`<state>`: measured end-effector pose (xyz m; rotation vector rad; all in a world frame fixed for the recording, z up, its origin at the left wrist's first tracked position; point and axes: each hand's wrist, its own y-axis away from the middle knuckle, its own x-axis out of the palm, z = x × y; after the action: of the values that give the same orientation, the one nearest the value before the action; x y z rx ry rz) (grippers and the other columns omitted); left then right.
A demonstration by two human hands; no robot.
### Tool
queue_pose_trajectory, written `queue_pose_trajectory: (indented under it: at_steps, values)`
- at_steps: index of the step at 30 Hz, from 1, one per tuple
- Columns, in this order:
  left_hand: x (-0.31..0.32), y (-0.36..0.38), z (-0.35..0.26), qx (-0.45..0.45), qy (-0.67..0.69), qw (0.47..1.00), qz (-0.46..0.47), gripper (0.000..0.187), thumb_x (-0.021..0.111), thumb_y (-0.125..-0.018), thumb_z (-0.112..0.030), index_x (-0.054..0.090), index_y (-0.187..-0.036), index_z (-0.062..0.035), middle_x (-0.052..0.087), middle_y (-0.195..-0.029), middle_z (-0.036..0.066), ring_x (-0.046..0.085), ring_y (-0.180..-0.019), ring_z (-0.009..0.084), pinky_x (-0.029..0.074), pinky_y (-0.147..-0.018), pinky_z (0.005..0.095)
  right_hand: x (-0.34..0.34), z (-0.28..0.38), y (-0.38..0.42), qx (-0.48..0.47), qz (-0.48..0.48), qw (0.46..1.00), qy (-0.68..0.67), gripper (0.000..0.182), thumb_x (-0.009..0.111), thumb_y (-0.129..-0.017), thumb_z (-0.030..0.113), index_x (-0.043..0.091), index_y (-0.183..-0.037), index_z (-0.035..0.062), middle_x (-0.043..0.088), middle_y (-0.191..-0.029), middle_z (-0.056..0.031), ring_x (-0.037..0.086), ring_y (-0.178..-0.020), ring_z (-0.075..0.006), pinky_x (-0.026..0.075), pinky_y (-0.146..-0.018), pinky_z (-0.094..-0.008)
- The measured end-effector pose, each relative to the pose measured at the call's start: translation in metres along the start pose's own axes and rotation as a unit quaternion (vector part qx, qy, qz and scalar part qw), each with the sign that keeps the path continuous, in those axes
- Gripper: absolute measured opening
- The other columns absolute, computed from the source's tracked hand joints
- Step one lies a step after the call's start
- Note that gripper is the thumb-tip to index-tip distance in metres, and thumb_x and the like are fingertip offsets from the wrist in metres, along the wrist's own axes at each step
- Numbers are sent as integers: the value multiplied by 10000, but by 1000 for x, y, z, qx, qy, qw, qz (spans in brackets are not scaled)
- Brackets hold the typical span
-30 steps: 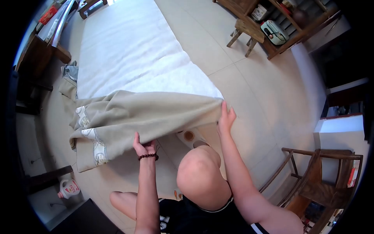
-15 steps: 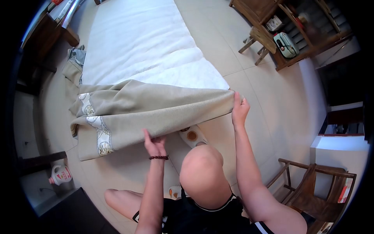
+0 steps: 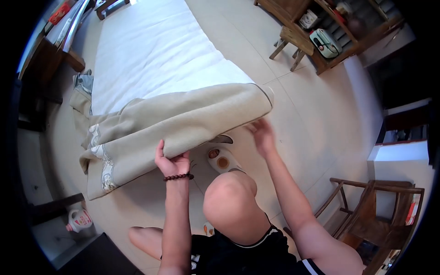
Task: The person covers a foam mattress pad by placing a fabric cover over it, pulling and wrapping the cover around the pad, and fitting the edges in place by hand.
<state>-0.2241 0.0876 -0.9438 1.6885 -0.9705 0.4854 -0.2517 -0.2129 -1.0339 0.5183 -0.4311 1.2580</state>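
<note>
While hand holds cloth, jug label — unreadable

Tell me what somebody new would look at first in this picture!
Probably the big white pad, because it is so bright and stretches from the middle of the view to the top. Next comes the beige cover, rumpled over the pad's near end, with a pale patterned band at its left. At the cover's near edge, the person's left grip holds on, with a dark bead bracelet just below.
</note>
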Motion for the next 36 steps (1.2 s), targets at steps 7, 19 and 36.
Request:
queue_pose_trajectory:
  at_steps: [7,19,36]
  values:
    - [30,6,-17,31,-18,999,-14,346,620,-894,-217,583,-1145,18,648,-1136,161,643,-1059,319,578,-890,505,117,-26,-5,-108,140,942,285,482,774,-831,142,584,-1251,0,681,-1173,-106,656,-1014,-203,487,-935,-320]
    - [35,12,-26,13,-13,1000,1,315,613,-903,-208,595,-1120,20,659,-1129,160,660,-1036,319,585,-882,520,153,89,-13,-328,-111,931,114,139,685,-935,130,610,-894,21,627,-1271,-136,602,-941,-102,469,-837,-250]
    - [38,14,-28,26,-26,999,-32,354,629,-885,-243,577,-1137,0,648,-1122,150,666,-978,324,602,-821,508,133,113,-72,-70,-191,978,37,249,696,-926,213,599,-763,52,662,-883,-58,564,-774,-100,442,-690,-248]
